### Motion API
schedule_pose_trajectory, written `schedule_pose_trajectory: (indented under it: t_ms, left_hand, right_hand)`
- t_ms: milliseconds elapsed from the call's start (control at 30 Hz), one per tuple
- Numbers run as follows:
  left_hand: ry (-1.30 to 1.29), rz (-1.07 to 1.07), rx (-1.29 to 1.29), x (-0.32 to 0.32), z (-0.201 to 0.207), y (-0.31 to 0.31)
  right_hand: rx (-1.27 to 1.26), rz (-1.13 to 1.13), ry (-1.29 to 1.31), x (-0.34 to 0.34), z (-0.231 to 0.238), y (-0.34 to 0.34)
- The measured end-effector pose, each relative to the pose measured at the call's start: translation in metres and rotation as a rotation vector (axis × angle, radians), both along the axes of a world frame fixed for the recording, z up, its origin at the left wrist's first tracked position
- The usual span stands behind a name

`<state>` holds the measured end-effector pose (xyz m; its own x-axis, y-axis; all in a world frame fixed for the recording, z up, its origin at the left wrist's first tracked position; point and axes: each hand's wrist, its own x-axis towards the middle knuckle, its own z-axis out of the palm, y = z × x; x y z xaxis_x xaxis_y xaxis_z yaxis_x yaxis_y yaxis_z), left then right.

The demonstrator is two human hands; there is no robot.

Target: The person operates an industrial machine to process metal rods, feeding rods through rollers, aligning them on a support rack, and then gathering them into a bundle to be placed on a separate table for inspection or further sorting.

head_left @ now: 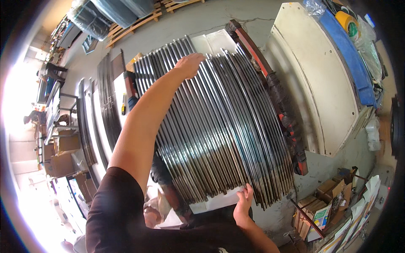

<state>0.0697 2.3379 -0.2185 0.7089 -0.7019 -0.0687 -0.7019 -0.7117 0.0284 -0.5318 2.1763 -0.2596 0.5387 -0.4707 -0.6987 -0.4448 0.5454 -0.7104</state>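
A wide layer of long, shiny grey metal tubes (198, 114) lies side by side in front of me, their ends pointing away from and toward me. My left hand (190, 66) reaches across to the far ends, its fingers bent around a tube near a split in the layer. At the near ends, my right hand (244, 203) has thumb and fingers closed at the end of a tube by the same split. Whether both hands hold one and the same tube cannot be made out. White sheet material (215, 42) shows beneath the tubes.
Red padded rails (257, 55) flank the tubes. Right of them stands a cream panel (314, 80) with a blue tray (344, 46). Cardboard boxes (314, 211) sit at lower right. Dark strips (107, 97) lie left; wrapped rolls (112, 12) rest on pallets behind. Another person (50, 71) is far left.
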Motion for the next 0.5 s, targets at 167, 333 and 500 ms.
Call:
schedule_pose_trajectory:
  t_ms: [167,333,500]
  left_hand:
    - [0.036,0.047,0.089,0.048,-0.023,-0.007]
    - [0.079,0.093,0.088,0.058,-0.007,-0.025]
    - [0.04,0.013,0.043,0.065,-0.02,-0.014]
  right_hand:
    - [0.012,-0.094,0.045,0.002,0.002,0.005]
    - [0.123,-0.102,-0.058,0.003,0.006,-0.003]
    - [0.195,-0.159,-0.026,0.004,0.006,-0.015]
